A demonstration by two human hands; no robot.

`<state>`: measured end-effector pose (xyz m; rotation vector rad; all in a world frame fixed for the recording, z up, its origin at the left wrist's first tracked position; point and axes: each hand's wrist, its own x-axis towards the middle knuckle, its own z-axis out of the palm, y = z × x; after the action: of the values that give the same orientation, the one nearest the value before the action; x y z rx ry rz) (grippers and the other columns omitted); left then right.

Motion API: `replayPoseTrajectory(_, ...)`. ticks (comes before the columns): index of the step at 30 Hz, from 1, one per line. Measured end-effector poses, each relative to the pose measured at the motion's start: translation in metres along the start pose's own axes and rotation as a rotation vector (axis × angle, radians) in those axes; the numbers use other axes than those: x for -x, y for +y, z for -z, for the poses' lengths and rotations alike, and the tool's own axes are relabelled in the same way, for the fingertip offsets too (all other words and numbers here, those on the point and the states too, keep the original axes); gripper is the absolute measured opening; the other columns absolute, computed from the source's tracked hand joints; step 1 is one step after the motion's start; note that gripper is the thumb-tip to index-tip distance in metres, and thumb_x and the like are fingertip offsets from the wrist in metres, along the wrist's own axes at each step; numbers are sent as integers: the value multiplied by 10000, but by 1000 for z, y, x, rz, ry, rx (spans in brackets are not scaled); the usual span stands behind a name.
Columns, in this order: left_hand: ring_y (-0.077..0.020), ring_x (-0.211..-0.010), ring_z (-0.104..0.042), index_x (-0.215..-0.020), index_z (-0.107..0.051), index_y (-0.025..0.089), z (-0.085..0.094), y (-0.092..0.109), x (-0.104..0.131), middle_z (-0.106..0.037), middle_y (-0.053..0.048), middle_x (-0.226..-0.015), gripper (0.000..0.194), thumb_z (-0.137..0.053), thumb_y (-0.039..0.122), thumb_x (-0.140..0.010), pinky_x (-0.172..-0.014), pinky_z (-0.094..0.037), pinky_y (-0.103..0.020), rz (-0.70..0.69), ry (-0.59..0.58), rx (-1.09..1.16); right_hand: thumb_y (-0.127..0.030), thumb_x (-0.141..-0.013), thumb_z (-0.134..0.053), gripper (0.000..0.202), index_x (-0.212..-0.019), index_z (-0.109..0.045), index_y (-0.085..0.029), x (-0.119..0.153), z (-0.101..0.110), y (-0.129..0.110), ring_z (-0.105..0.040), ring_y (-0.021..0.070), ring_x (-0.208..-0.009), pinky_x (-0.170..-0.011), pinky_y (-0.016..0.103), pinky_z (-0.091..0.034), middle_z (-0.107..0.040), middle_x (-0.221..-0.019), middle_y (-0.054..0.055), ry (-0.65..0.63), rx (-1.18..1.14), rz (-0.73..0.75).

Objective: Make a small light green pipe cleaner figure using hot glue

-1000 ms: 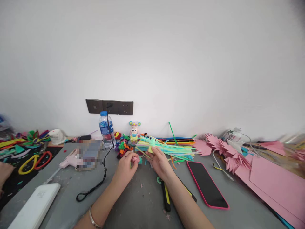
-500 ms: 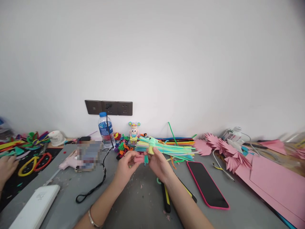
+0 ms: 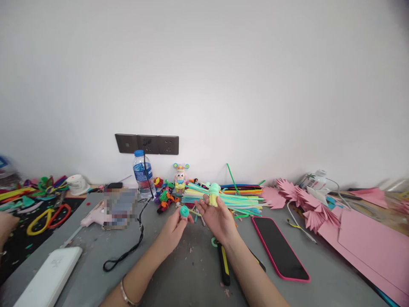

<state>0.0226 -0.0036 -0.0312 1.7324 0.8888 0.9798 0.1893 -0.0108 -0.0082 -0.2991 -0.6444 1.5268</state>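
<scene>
A round teal coil (image 3: pixel 184 211) is pinched between the thumb and fingers of my left hand (image 3: pixel 174 228), its flat face turned up. To the right, my right hand (image 3: pixel 220 221) is turned palm up and holds a small fuzzy figure (image 3: pixel 213 195), mint green above and pale yellow below, by its lower part. The two hands are a little apart. Behind them lies a bundle of pastel pipe cleaners (image 3: pixel 243 200). Black-and-yellow pliers (image 3: pixel 224 264) lie partly under my right forearm.
A finished-looking doll (image 3: pixel 180 179) and a water bottle (image 3: pixel 143 172) stand at the back. A phone (image 3: pixel 281 249) and pink paper (image 3: pixel 373 243) lie right; a glue gun (image 3: pixel 94 215), white device (image 3: pixel 49 277) and another person's hand (image 3: pixel 7 228) are left.
My hands have moved apart. The piece in my left hand has turned, so its teal round face shows instead of its pink side. The figure in my right hand now stands more in view.
</scene>
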Motion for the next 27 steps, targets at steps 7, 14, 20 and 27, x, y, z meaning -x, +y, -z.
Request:
replayPoseTrajectory(7, -94, -536, -320, -673, -371, 207, -2, 2, -2, -326, 75, -597, 313, -612, 385, -761, -534, -307, -221, 88, -8, -1, -396, -755, -723, 180, -770, -655, -230, 2, -3, 1, -557, 145, -782, -922, 343, -446, -562, -782, -22, -20, 42, -21)
replayPoseTrajectory(14, -98, -506, -329, -566, -352, 202, -2, 6, 0, -314, 73, -506, 405, -558, 456, -804, -523, -293, -223, 95, -8, -152, -337, -724, -762, 209, -885, -669, -239, 3, -3, 6, -561, 164, -750, -830, 334, -453, -613, -777, -8, -30, 147, -22)
replayPoseTrajectory(20, -107, -562, -348, -564, -367, 194, -1, 3, 0, -338, 56, -569, 440, -575, 522, -773, -549, -285, -230, -18, -1, -160, -344, -661, -809, 289, -883, -674, -216, 2, -5, 10, -552, 162, -699, -736, 288, -429, -623, -735, -1, -46, 247, -78)
replayPoseTrajectory(27, -88, -530, -253, -537, -293, 201, -1, 6, 0, -246, 67, -540, 470, -609, 486, -737, -501, -200, -231, 36, 23, -151, -354, -648, -809, 307, -879, -670, -207, 6, -9, 14, -584, 179, -741, -733, 285, -414, -663, -793, 22, -100, 316, -138)
